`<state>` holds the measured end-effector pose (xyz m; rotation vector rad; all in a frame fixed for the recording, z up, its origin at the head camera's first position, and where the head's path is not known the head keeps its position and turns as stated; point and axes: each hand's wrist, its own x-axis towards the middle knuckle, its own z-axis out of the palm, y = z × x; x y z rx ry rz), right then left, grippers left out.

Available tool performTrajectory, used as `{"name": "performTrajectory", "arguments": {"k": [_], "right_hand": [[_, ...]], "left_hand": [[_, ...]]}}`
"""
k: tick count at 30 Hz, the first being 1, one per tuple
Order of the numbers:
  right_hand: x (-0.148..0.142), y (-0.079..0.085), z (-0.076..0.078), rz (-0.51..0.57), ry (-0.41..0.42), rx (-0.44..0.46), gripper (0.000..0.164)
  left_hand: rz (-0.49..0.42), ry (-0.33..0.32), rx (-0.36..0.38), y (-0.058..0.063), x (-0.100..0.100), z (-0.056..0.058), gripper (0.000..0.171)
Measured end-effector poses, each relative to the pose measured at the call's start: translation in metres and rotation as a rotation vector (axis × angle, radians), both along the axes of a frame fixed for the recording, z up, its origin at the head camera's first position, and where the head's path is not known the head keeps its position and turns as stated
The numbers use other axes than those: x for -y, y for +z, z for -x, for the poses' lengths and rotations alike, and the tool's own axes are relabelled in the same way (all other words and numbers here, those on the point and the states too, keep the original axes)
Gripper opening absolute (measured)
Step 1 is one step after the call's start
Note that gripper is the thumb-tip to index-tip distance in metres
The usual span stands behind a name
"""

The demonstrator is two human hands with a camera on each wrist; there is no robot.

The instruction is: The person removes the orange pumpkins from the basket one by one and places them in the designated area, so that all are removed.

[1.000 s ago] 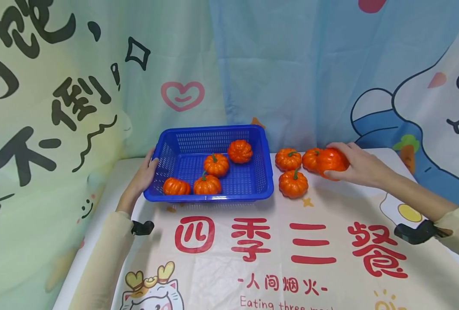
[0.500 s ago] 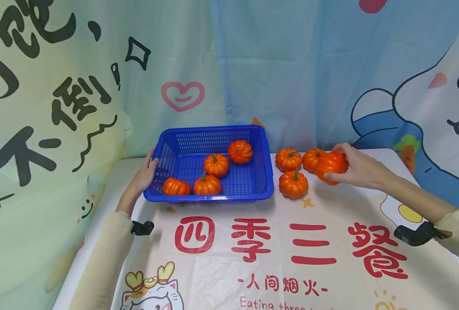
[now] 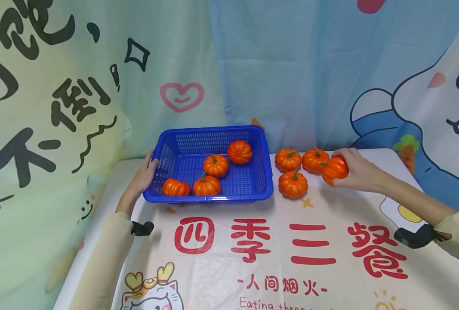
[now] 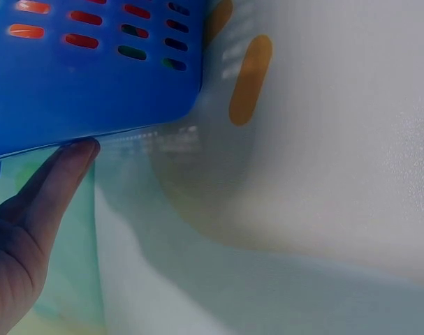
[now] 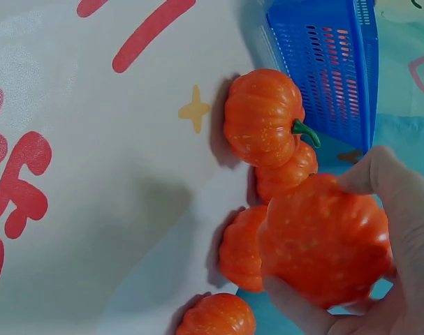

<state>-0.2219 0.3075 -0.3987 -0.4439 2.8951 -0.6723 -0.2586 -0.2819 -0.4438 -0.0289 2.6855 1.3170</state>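
My right hand (image 3: 358, 170) grips an orange toy pumpkin (image 3: 334, 169) from its right side, its green stem pointing left. In the right wrist view, thumb and fingers curl around this pumpkin (image 5: 323, 241). Close by on the table are other pumpkins: one (image 3: 314, 160) just left of the held one, one (image 3: 288, 160) nearer the basket, and one (image 3: 293, 184) in front. My left hand (image 3: 142, 175) lies along the left end of a blue plastic basket (image 3: 210, 198). In the left wrist view, a straight digit (image 4: 61, 185) touches the basket's outer wall; the other fingers are partly hidden.
Several pumpkins sit in the basket, among them one (image 3: 239, 152) at the back right and one (image 3: 176, 187) at the front left. Another pumpkin (image 5: 218, 317) shows at the right wrist view's bottom edge. A printed curtain (image 3: 268, 77) hangs behind the table.
The right hand has drawn its pumpkin slightly toward the front and turned it, so the stem now shows and the neighbouring pumpkin is less covered. Left hand and basket hold still.
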Motion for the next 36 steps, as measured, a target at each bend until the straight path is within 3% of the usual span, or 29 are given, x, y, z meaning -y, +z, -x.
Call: {"name": "performTrajectory", "arguments": {"k": [7, 14, 21, 24, 29, 33, 36], "right_hand": [[-0.002, -0.005, 0.001, 0.082, 0.003, 0.015, 0.076], [-0.006, -0.013, -0.002, 0.083, -0.002, 0.048, 0.078], [-0.013, -0.024, -0.006, 0.098, -0.002, 0.021, 0.076], [-0.013, -0.028, -0.007, 0.099, -0.034, 0.067, 0.082], [-0.013, -0.043, -0.01, 0.031, -0.109, 0.169, 0.098], [-0.011, -0.057, -0.011, -0.01, -0.134, 0.137, 0.095], [-0.01, -0.066, -0.011, 0.042, -0.137, 0.103, 0.092]], "left_hand": [[-0.007, -0.002, 0.0, 0.001, -0.001, 0.0, 0.06], [0.0, -0.002, 0.012, 0.003, 0.0, -0.001, 0.06], [-0.007, -0.002, 0.011, 0.006, -0.001, -0.002, 0.06], [-0.009, -0.002, 0.005, 0.005, -0.001, -0.002, 0.06], [0.002, 0.002, -0.003, 0.002, -0.002, -0.002, 0.059], [0.002, 0.0, -0.014, 0.001, -0.001, -0.001, 0.059], [0.002, 0.0, -0.012, 0.002, -0.001, -0.001, 0.059]]}}
